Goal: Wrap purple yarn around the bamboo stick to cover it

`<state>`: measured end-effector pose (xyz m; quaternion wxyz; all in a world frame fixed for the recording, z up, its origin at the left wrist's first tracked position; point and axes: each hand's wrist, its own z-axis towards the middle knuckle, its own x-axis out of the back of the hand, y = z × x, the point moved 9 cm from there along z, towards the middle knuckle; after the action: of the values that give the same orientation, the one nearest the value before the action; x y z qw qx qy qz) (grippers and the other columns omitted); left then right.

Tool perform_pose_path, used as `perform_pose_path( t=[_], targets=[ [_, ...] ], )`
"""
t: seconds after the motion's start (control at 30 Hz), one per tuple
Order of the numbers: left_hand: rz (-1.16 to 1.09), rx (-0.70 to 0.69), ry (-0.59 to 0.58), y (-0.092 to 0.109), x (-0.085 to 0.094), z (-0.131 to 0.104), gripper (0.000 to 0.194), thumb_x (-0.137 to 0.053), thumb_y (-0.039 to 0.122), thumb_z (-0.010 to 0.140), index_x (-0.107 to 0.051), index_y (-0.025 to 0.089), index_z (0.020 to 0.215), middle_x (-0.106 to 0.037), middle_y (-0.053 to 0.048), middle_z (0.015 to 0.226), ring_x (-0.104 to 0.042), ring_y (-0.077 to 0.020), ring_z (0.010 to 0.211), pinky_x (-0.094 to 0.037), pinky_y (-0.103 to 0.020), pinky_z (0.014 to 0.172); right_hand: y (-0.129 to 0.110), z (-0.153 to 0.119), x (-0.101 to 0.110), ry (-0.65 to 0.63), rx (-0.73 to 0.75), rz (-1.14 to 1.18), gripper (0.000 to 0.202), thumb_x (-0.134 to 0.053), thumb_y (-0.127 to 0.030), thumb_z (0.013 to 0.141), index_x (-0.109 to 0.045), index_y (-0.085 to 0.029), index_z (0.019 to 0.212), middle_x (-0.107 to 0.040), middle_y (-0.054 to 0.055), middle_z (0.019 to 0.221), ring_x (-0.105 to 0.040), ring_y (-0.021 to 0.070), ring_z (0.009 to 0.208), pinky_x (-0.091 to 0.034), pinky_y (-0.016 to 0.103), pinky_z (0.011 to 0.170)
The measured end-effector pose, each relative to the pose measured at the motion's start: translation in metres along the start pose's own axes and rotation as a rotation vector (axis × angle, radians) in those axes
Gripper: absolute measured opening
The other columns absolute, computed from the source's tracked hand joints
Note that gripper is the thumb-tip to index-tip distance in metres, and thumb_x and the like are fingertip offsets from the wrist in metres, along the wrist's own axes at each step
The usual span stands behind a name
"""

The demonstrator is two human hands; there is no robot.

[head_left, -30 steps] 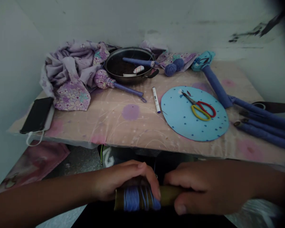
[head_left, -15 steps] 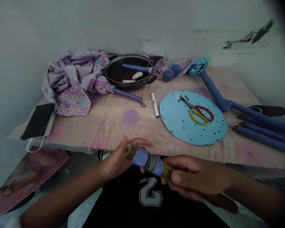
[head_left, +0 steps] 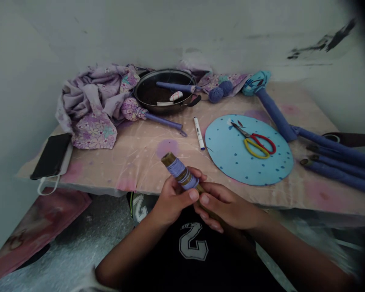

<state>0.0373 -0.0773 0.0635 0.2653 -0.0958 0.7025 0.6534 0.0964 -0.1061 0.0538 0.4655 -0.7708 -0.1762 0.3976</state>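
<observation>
A brown stick (head_left: 169,159) with purple yarn (head_left: 182,172) wound round its upper part is held at a tilt over the table's front edge. My left hand (head_left: 177,199) is wrapped round it at the lower end of the yarn, thumb on top. Just below, my right hand (head_left: 223,205) grips the bare part of the stick, its thumb beside the left thumb. The stick's lower end is hidden behind my right hand.
On the table (head_left: 140,162) lie scissors (head_left: 255,142) on a blue round mat (head_left: 231,158), a marker (head_left: 198,133), purple-wrapped sticks (head_left: 340,172), a black pan (head_left: 149,91), yarn balls (head_left: 215,95), crumpled fabric (head_left: 91,97) and a black case (head_left: 51,156).
The stick has moved up and is tilted more steeply. My left hand, formerly loose beside its top end, has come round to grip it next to my right hand.
</observation>
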Motion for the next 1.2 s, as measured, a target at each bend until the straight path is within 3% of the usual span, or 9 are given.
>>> perform_pose_path(
  t=[0.07, 0.27, 0.5, 0.63, 0.77, 0.9, 1.0, 1.07, 1.2],
  targets=[
    [0.048, 0.005, -0.041, -0.001, 0.003, 0.001, 0.04, -0.076, 0.036, 0.063, -0.058, 0.02, 0.094, -0.057, -0.003, 0.09, -0.055, -0.012, 0.077, -0.046, -0.025, 0.067, 0.002, 0.002, 0.0, -0.017, -0.024, -0.01, 0.032, -0.048, -0.048, 0.089, -0.044, -0.017, 0.085, -0.046, -0.006, 0.064, -0.041, 0.001, 0.039, -0.037, 0.013, 0.035],
    [0.185, 0.159, 0.038, -0.009, 0.02, -0.01, 0.039, -0.078, 0.034, 0.058, -0.05, 0.018, 0.082, -0.047, 0.006, 0.058, -0.04, -0.0055, 0.05, -0.033, -0.02, 0.048, 0.012, -0.005, 0.006, -0.04, -0.171, -0.188, 0.033, -0.046, -0.049, 0.09, -0.044, -0.016, 0.083, -0.046, -0.006, 0.065, -0.041, 0.0, 0.039, -0.033, 0.012, 0.035],
    [0.214, 0.173, 0.258, -0.026, 0.026, -0.051, 0.04, -0.077, 0.039, 0.057, -0.05, 0.019, 0.078, -0.049, 0.004, 0.062, -0.041, -0.0061, 0.052, -0.033, -0.02, 0.047, 0.03, -0.03, -0.006, -0.169, -0.36, -0.204, 0.041, -0.044, -0.057, 0.087, -0.044, -0.016, 0.089, -0.045, -0.006, 0.064, -0.037, 0.0008, 0.042, -0.03, 0.012, 0.036],
    [0.219, 0.197, 0.221, -0.028, 0.022, -0.06, 0.041, -0.076, 0.044, 0.057, -0.051, 0.019, 0.078, -0.051, 0.003, 0.063, -0.043, -0.0078, 0.054, -0.033, -0.02, 0.047, 0.033, -0.043, -0.008, -0.19, -0.438, -0.223, 0.044, -0.044, -0.06, 0.085, -0.044, -0.016, 0.087, -0.045, -0.005, 0.066, -0.038, 0.0007, 0.043, -0.029, 0.012, 0.037],
    [0.163, 0.169, 0.153, -0.023, 0.017, -0.052, 0.041, -0.076, 0.043, 0.06, -0.05, 0.018, 0.08, -0.049, 0.004, 0.063, -0.042, -0.0064, 0.053, -0.032, -0.02, 0.048, 0.029, -0.041, -0.007, -0.163, -0.402, -0.212, 0.045, -0.046, -0.061, 0.084, -0.042, -0.017, 0.084, -0.044, -0.006, 0.063, -0.038, 0.0013, 0.042, -0.029, 0.012, 0.036],
    [0.075, 0.217, 0.132, -0.03, 0.017, -0.046, 0.048, -0.077, 0.044, 0.059, -0.051, 0.017, 0.089, -0.053, 0.002, 0.067, -0.047, -0.008, 0.056, -0.036, -0.022, 0.053, 0.032, -0.034, 0.0, -0.08, -0.331, -0.151, 0.043, -0.044, -0.059, 0.086, -0.044, -0.017, 0.09, -0.043, -0.006, 0.064, -0.036, 0.001, 0.041, -0.03, 0.012, 0.035],
    [0.019, 0.145, 0.144, -0.028, 0.018, -0.043, 0.05, -0.075, 0.051, 0.06, -0.052, 0.018, 0.09, -0.055, 0.001, 0.068, -0.051, -0.0111, 0.059, -0.04, -0.024, 0.056, 0.032, -0.03, 0.004, -0.03, -0.246, -0.085, 0.039, -0.043, -0.056, 0.088, -0.044, -0.017, 0.094, -0.044, -0.006, 0.067, -0.037, 0.0008, 0.04, -0.03, 0.012, 0.034],
    [0.061, 0.098, 0.174, -0.025, 0.02, -0.04, 0.048, -0.073, 0.05, 0.063, -0.053, 0.018, 0.092, -0.057, -0.001, 0.073, -0.053, -0.0126, 0.065, -0.043, -0.026, 0.061, 0.033, -0.027, 0.006, 0.018, -0.213, -0.08, 0.037, -0.043, -0.054, 0.089, -0.043, -0.017, 0.093, -0.044, -0.006, 0.067, -0.038, 0.0007, 0.041, -0.032, 0.012, 0.035],
    [0.208, 0.145, 0.201, -0.025, 0.019, -0.036, 0.035, -0.064, 0.043, 0.075, -0.053, 0.018, 0.097, -0.06, -0.004, 0.086, -0.055, -0.0144, 0.077, -0.045, -0.028, 0.071, 0.03, -0.022, 0.01, 0.112, -0.167, -0.077, 0.036, -0.043, -0.054, 0.089, -0.042, -0.017, 0.088, -0.045, -0.006, 0.068, -0.039, 0.0004, 0.041, -0.035, 0.012, 0.037]
  ],
)
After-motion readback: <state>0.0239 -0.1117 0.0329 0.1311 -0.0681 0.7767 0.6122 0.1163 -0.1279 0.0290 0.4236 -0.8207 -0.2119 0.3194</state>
